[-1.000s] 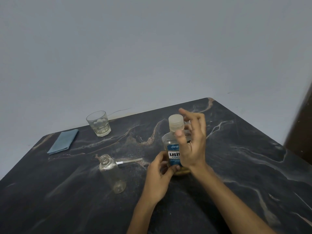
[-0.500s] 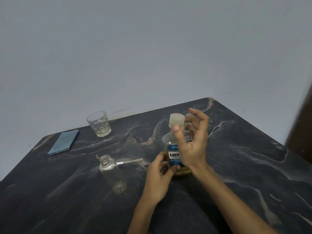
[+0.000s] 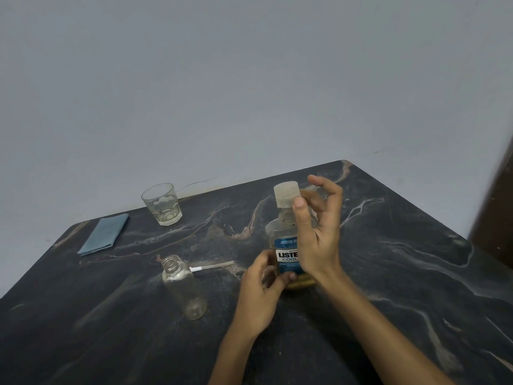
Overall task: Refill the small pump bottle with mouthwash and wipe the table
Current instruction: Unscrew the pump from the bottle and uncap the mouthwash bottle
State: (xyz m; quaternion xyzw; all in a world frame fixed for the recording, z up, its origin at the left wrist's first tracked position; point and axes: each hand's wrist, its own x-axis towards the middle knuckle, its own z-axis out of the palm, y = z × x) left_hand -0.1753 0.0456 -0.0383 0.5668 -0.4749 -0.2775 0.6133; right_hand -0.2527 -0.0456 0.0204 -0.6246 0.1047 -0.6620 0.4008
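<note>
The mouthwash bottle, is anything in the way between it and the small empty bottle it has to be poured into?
Nothing visible stands between the mouthwash bottle and the small bottle, only bare table. The small bottle's neck is open. The mouthwash cap is on, at the right hand.

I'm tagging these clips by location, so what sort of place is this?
Probably a room in a home, though little shows. A dark marble-patterned table stands against a plain grey wall, with a drinking glass, a folded blue cloth and a mouthwash bottle on it.
</note>
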